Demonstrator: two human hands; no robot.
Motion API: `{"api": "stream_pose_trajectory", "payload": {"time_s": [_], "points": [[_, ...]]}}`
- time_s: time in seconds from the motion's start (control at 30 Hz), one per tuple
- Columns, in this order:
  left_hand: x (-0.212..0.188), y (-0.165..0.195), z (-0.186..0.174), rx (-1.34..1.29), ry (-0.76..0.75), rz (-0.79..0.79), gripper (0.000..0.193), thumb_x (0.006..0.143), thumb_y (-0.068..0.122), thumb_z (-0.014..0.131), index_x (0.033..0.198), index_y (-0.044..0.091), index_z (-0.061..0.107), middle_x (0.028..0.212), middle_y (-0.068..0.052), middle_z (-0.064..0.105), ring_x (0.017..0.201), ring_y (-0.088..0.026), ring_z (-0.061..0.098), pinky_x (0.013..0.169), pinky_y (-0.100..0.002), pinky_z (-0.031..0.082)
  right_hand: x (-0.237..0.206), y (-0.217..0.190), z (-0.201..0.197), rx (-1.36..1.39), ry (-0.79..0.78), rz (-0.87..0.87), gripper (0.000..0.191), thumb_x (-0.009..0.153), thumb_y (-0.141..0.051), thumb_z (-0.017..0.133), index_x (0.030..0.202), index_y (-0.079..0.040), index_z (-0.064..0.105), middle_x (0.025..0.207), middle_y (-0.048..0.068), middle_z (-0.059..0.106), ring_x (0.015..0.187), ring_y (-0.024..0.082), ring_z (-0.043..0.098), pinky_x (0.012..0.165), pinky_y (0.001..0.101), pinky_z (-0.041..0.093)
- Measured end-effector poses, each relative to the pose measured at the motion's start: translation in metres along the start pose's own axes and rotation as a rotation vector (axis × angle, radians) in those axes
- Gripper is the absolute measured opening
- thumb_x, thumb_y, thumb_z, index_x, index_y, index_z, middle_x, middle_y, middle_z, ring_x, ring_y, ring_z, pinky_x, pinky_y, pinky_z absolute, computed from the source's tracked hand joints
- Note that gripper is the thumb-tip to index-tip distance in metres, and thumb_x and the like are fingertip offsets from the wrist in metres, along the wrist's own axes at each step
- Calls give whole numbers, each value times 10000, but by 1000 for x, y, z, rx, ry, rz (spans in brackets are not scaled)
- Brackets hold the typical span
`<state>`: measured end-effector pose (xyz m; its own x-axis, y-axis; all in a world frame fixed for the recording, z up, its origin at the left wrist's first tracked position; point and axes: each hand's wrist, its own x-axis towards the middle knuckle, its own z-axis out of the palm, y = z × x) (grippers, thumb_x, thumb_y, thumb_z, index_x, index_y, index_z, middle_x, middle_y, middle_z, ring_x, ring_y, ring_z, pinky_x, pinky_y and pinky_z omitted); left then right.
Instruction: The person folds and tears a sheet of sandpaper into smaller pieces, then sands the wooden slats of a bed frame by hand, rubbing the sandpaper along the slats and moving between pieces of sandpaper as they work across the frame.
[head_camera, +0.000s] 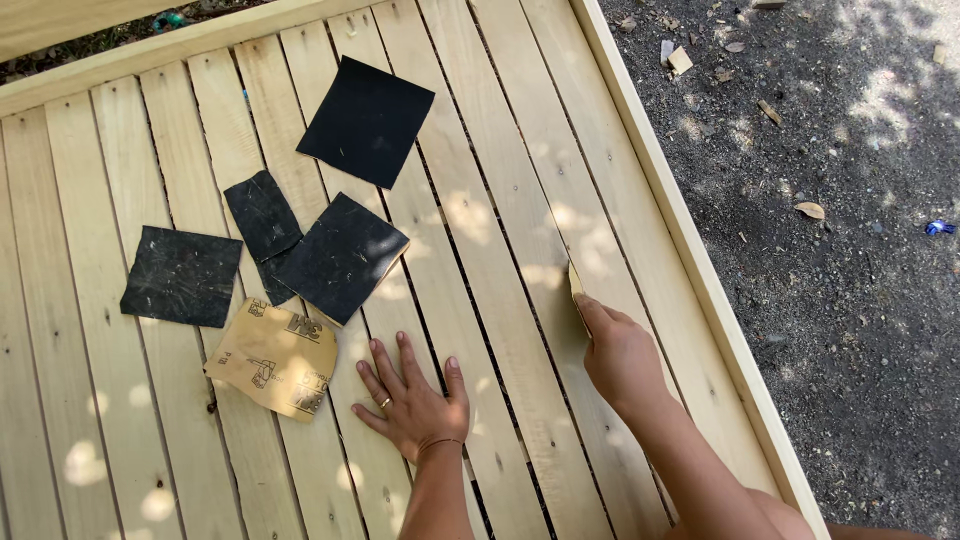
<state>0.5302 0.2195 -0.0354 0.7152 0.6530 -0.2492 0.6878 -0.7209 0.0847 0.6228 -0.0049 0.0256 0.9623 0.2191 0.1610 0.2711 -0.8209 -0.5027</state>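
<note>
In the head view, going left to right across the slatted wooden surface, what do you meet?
Leftmost black sandpaper sheet → tan sandpaper sheet lying back up → left hand flat on the slats → right hand pressing a folded tan sandpaper piece → the frame's right rail → gravel ground. The other black sheets overlap in this ordering, so they are left out.

An outdoor woodworking spot is shown: a slatted panel of pale planks (480, 200) is laid over gravelly ground (850, 200) strewn with wood chips (680, 60) and dry leaves, dappled by sunlight, with sandpaper sheets (366, 120) scattered on it.
</note>
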Motion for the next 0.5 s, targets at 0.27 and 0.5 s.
{"api": "stream_pose_trajectory", "payload": {"time_s": [0.27,0.5], "points": [[2,0,1,-24,37,11,821,872,691,428,1589,374,182,1695,14,51,1557,-276,-6,1179,-653,8,89,11,27,8,-81,42,472,873,73,565,1313,-60,673,1057,184,735,887,381,707,788,457,566],[0,-1,0,-3,10,1,819,877,684,431,1594,371,190,1704,12,56,1566,-275,-5,1191,-648,10,13,-4,-10,-14,-65,-105,562,739,146,491,1227,-47,693,1089,204,741,907,390,713,772,448,568]]}}
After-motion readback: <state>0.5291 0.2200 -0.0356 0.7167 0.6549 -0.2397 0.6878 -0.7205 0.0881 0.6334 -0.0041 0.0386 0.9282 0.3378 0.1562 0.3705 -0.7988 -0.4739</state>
